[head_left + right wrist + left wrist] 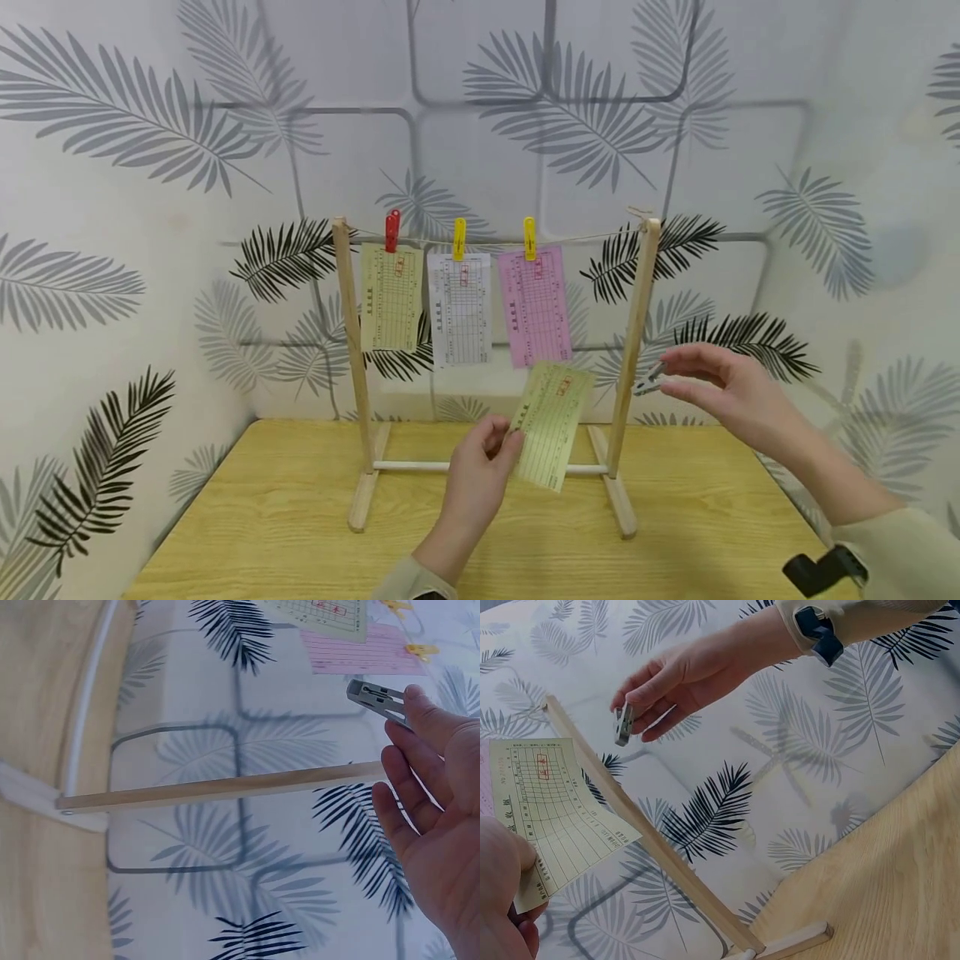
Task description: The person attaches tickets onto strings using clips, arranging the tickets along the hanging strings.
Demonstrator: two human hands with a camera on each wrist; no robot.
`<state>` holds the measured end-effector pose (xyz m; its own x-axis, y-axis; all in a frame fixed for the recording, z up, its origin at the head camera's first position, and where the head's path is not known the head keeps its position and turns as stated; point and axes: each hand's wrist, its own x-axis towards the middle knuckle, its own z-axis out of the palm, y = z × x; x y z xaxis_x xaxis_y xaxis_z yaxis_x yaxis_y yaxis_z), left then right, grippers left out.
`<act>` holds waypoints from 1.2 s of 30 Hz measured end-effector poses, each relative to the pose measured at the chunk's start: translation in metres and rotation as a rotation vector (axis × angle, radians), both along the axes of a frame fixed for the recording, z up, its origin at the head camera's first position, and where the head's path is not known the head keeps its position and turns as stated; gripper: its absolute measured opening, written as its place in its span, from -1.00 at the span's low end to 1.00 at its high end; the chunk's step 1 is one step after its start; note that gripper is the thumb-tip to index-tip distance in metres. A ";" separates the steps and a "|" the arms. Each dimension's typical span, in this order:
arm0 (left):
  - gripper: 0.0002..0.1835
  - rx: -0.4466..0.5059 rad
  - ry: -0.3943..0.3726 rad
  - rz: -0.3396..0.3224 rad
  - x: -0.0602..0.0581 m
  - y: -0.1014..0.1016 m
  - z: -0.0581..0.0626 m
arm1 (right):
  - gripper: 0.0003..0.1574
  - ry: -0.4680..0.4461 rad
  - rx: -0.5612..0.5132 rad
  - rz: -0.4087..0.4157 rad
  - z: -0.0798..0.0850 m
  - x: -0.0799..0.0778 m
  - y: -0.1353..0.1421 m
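In the head view my left hand (pixel 480 467) pinches a yellow-green printed slip (pixel 553 425) by its left edge, in front of the wooden rack. My right hand (pixel 738 396), to the right of the rack, pinches a grey clothespin (pixel 649 380) between thumb and fingertips; the right wrist view shows this grey clothespin (pixel 377 700) apart from any paper. On the string hang a yellow slip (pixel 390 308) under a red clothespin (pixel 392 232), a white slip (pixel 460 312) under a yellow clothespin (pixel 460 239) and a pink slip (pixel 536 308) under another yellow clothespin (pixel 530 238).
The wooden rack's right post (pixel 636 342) stands between the held slip and my right hand. A string (pixel 592 238) joins the tops of both posts, and a white bar (pixel 411 466) links the feet. Beneath is a wood-grain table (pixel 255 517), with a leaf-patterned wall behind.
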<state>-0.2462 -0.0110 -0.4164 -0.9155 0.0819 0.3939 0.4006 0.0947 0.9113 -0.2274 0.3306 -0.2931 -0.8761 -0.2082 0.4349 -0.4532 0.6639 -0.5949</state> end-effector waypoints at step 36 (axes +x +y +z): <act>-0.87 0.247 0.000 -0.018 -0.021 0.044 0.049 | -0.55 0.235 0.085 -0.068 0.138 -0.042 -0.040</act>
